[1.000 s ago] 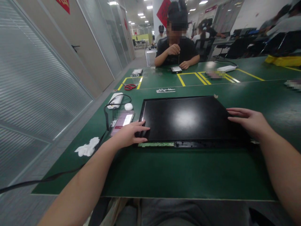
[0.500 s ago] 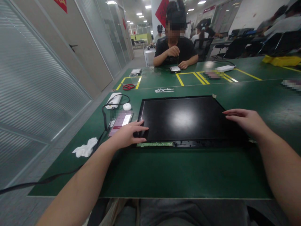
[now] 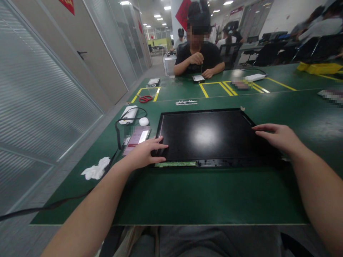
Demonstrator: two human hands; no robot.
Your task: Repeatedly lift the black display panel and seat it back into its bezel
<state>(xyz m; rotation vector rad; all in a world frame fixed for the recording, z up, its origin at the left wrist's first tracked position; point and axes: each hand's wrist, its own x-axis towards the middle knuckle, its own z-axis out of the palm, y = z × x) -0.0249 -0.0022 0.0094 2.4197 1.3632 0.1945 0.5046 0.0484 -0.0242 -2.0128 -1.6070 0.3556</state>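
A black flat screen panel [image 3: 206,134] lies face up on the green table [image 3: 203,196], with a thin green circuit strip [image 3: 175,164] showing along its near edge. My left hand [image 3: 143,153] rests on the panel's near left corner, fingers stretched out over the edge. My right hand [image 3: 277,137] lies flat on the panel's right edge, fingers extended and pointing left. Neither hand holds anything.
Left of the panel lie a phone [image 3: 136,137], a white mouse [image 3: 144,121], a white box [image 3: 128,115] with a black cable [image 3: 117,134], and a crumpled white tissue [image 3: 95,170]. Red scissors [image 3: 145,99] and screws [image 3: 186,102] lie farther back. Another person [image 3: 198,57] sits opposite.
Both hands stay on the panel's edges; the right hand has slid slightly left along the right edge. The view has shifted a little.
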